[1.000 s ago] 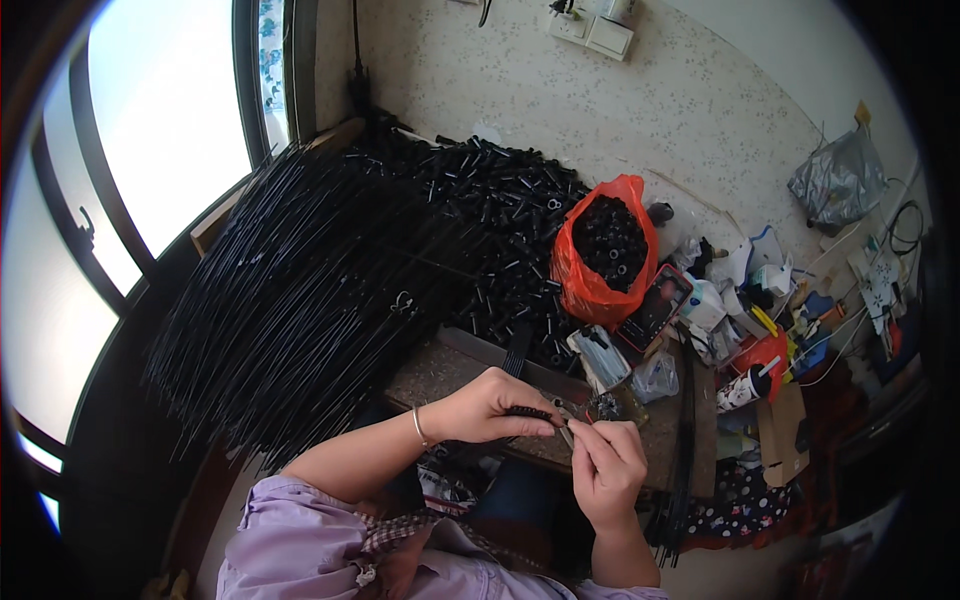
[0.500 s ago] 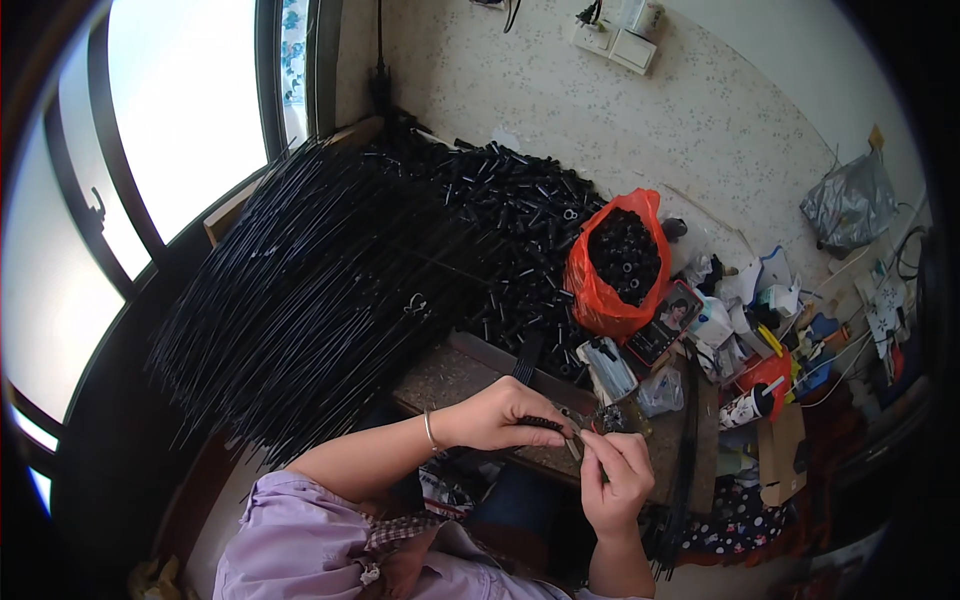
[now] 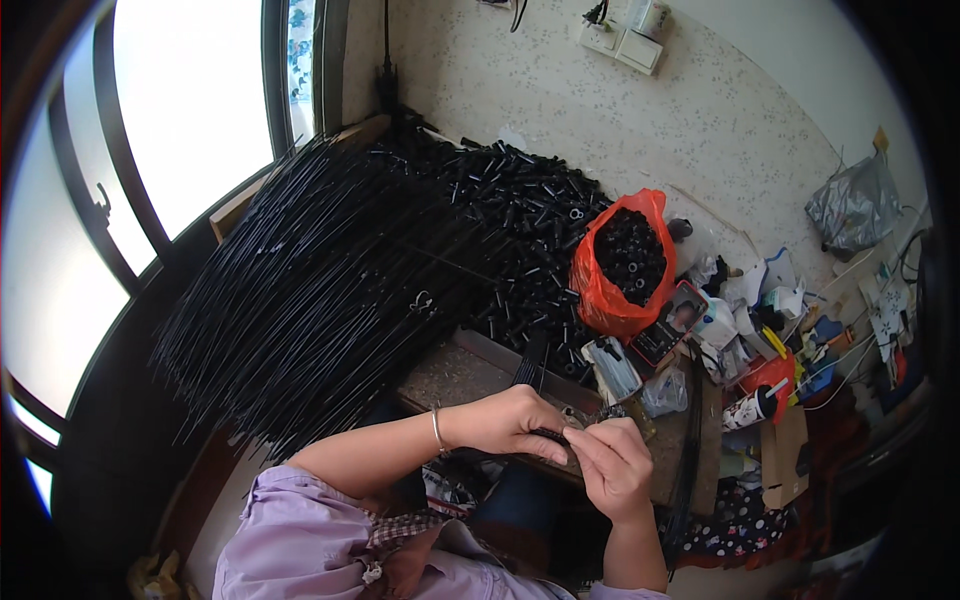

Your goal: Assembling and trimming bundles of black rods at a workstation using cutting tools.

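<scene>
Above the front edge of the wooden bench, my left hand [image 3: 507,420], with a bangle at its wrist, is closed around a short black ribbed piece [image 3: 550,435]. Thin black strips [image 3: 532,362] stick up just behind its knuckles; whether they belong to the held piece I cannot tell. My right hand [image 3: 614,462] is closed in a pinch at the right end of the black piece, its fingertips meeting those of the left. What lies between the right fingers is hidden.
A big heap of long thin black rods [image 3: 310,290] fills the left. Behind lie many short black tubes [image 3: 525,205]. A red plastic bag [image 3: 592,300] holds small black parts. Farther right are a phone [image 3: 672,325], a patterned cup [image 3: 745,410], a cardboard box [image 3: 785,465] and clutter.
My right hand has drawn in against the left fingertips. A thin pale object visible between the hands before is now hidden. The phone's screen has gone darker.
</scene>
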### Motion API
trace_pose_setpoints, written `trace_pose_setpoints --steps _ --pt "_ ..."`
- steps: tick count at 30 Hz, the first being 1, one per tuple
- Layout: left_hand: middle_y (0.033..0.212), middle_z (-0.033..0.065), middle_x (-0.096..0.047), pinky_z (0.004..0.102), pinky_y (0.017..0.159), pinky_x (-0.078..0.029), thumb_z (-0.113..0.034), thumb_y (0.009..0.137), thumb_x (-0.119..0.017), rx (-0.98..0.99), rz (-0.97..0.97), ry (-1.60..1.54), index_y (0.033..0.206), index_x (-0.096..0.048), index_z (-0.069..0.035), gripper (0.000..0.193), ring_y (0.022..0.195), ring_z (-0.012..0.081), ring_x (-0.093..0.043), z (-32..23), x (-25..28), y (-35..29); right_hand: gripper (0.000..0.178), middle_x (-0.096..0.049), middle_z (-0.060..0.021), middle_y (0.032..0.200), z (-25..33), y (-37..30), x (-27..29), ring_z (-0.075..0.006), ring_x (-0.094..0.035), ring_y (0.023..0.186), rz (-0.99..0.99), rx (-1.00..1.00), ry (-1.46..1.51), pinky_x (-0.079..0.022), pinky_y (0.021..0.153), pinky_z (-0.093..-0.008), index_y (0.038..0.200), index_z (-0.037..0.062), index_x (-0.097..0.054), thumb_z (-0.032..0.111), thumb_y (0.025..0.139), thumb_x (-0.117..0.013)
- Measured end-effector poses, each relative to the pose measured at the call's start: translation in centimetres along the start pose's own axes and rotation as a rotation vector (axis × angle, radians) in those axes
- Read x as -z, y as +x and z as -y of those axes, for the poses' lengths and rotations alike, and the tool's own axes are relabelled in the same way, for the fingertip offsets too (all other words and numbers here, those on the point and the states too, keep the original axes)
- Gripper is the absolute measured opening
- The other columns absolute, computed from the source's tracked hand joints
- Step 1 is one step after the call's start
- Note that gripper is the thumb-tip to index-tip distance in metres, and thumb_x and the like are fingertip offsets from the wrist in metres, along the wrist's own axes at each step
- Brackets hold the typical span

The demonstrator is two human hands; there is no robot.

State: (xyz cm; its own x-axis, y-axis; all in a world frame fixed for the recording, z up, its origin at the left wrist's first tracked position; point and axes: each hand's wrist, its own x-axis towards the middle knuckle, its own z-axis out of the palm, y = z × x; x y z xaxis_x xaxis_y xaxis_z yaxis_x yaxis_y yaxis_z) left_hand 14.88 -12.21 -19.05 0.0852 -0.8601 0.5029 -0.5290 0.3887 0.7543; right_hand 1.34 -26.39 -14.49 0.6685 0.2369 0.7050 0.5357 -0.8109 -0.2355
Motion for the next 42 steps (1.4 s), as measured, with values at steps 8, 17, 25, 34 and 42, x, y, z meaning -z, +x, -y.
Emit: trace_pose_setpoints --steps 8,17,25,34,42 --pt "0.129 0.0174 -0.045 0.0483 0.096 -0.035 -0.033 0.075 -0.067 0.22 -0.048 -0.125 0.109 -0.061 -0.006 0.044 0.117 0.0317 -0.046 3.0 -2.9 -1.6 0.031 -0.058 -0.0096 0.084 1.1 1.7 -1.1 -0.0242 -0.055 0.077 0.052 -0.103 0.071 -0.046 0.066 -0.0305 0.101 0.0018 -0.063 -0.003 0.07 -0.066" --pt "0.146 0.0201 -0.015 0.0665 0.096 -0.02 -0.047 0.055 -0.072 0.429 0.218 0.961 0.14 -0.024 -0.007 0.105 0.135 0.035 -0.016 7.6 -4.6 -5.5 0.024 -0.06 -0.0096 0.084 4.9 0.9 -0.6 -0.0233 -0.059 0.073 0.404 -0.043 0.398 -0.049 0.064 -0.0294 0.094 0.0024 -0.065 0.003 0.07 -0.068" --pt "0.145 0.0205 -0.018 0.0518 0.106 -0.017 -0.038 0.059 -0.067 0.366 0.307 0.919 0.14 -0.022 -0.004 0.099 0.135 0.0348 -0.017 5.9 -4.5 -8.5 0.011 -0.06 -0.0121 0.074 -14.4 -1.0 -5.6 -0.0287 -0.058 0.067 0.051 -0.631 -0.167 -0.047 0.064 -0.0352 0.083 0.0002 -0.066 0.009 0.077 -0.063" --pt "0.146 0.018 -0.019 0.0447 0.108 -0.016 -0.027 0.072 -0.055 0.38 0.33 0.83 0.14 -0.021 -0.002 0.08 0.136 0.0316 -0.019 5.9 -3.8 -8.4 0.007 -0.056 -0.0112 0.081 -21.5 -7.1 -6.2 -0.0307 -0.051 0.083 0.183 -0.631 -0.524 -0.045 0.074 -0.039 0.075 0.0028 -0.065 0.008 0.071 -0.065" --pt "0.145 0.0188 -0.021 0.0436 0.106 -0.02 -0.024 0.074 -0.05 0.373 0.305 0.812 0.139 -0.024 -0.001 0.073 0.134 0.0323 -0.022 6.5 -3.8 -7.9 0.013 -0.057 -0.0122 0.079 -17.7 -3.7 -10.7 -0.0313 -0.058 0.072 0.24 -0.502 0.063 -0.047 0.064 -0.0367 0.089 0.0026 -0.065 0.005 0.079 -0.058"
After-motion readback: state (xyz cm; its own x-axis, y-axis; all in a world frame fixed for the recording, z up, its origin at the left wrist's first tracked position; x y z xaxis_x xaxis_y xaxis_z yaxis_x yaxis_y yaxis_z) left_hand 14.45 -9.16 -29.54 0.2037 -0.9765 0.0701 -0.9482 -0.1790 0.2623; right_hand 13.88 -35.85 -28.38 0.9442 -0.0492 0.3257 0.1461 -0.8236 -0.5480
